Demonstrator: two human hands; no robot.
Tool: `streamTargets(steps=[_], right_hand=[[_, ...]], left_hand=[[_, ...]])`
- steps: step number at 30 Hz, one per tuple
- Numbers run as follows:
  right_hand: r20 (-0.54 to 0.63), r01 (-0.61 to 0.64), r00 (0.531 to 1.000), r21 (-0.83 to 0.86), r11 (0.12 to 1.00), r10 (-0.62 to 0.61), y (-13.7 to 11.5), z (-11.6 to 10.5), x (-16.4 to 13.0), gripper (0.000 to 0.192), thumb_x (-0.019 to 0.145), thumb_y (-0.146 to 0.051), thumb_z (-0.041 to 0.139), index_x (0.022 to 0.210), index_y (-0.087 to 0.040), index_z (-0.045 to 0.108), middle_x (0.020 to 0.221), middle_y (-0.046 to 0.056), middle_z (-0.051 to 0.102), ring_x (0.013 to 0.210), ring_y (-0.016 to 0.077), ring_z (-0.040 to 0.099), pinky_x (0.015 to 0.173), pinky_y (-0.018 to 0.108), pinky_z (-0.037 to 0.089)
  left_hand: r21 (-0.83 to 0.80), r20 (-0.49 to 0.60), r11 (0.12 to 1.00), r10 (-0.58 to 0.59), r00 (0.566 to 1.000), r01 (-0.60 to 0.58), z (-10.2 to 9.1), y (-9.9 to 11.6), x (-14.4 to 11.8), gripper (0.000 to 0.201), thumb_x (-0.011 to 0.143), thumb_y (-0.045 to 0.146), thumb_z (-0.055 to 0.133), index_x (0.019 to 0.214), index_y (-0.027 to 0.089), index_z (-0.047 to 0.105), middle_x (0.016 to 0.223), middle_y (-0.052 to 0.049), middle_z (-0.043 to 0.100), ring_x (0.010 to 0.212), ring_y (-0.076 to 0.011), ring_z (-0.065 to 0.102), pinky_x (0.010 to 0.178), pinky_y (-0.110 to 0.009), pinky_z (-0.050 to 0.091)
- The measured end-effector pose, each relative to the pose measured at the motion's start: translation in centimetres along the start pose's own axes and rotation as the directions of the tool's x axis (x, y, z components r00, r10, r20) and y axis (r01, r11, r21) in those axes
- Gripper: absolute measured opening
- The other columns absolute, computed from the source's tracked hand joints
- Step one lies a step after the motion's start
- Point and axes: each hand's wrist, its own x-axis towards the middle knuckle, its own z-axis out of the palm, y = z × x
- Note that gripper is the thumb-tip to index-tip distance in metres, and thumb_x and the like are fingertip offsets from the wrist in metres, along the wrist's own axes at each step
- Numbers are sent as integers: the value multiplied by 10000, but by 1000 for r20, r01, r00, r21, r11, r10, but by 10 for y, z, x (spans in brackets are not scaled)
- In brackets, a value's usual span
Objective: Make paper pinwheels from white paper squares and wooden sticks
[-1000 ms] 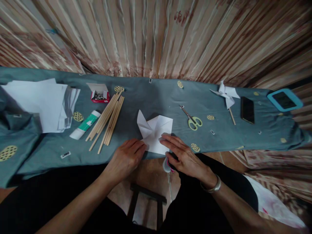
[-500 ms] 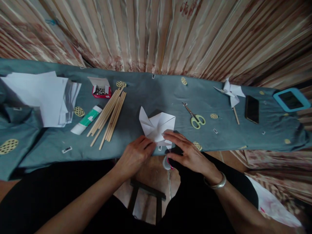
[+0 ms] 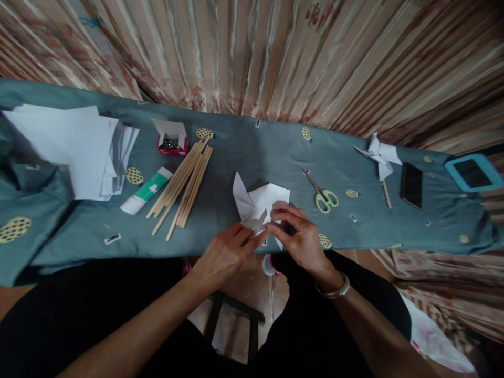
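A white paper pinwheel blank (image 3: 271, 195), cut and partly folded, lies near the front edge of the cloth-covered table. One of its corners stands up at the left. My left hand (image 3: 232, 247) holds the paper's lower left part, its fingers pressed together at the edge. My right hand (image 3: 301, 233) pinches a flap on the right side between thumb and fingers, with a bracelet on that wrist. The fingertips of both hands come close together over the paper's lower part and hide some of it.
Wooden sticks (image 3: 185, 184), a glue stick (image 3: 146, 191), a box of metal pins (image 3: 172, 143) and a paper stack (image 3: 86, 152) lie left. Scissors (image 3: 323, 198), a pinwheel on a stick (image 3: 380, 156), a phone (image 3: 411, 185) and a blue-framed device (image 3: 472, 173) lie right.
My right hand has gone from spread fingers on the paper to a pinch on its right flap, which is now bent inward. My left hand has moved slightly right. The view has shifted a little.
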Motion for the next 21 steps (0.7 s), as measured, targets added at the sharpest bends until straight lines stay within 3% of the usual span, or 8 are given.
streamTargets(steps=[6,14,21], right_hand=[[4,33,999,-78,996,-33,-4,1,-2,58,866,-277,666,891,-227,681,1073,75,706,1029,241,644,906,434,519],[6,101,995,-151,983,-102,-10,3,-3,102,911,-268,597,920,-226,689,1066,79,714,1013,236,650,910,428,524],[39,178,984,-185,967,-173,-9,4,-5,166,935,-232,548,995,-231,702,1067,69,717,1015,237,644,914,437,523]], left_hand=[[-54,-13,998,-39,999,38,3,0,-1,227,934,93,468,1146,118,544,1013,-92,653,893,-183,627,750,-310,575],[-47,-103,998,-55,993,50,3,3,0,206,941,89,451,1129,61,529,1018,-120,643,922,-200,627,770,-314,590],[-78,-70,993,-89,994,84,6,2,-3,218,951,106,431,1145,96,530,1045,-128,638,960,-200,631,787,-338,593]])
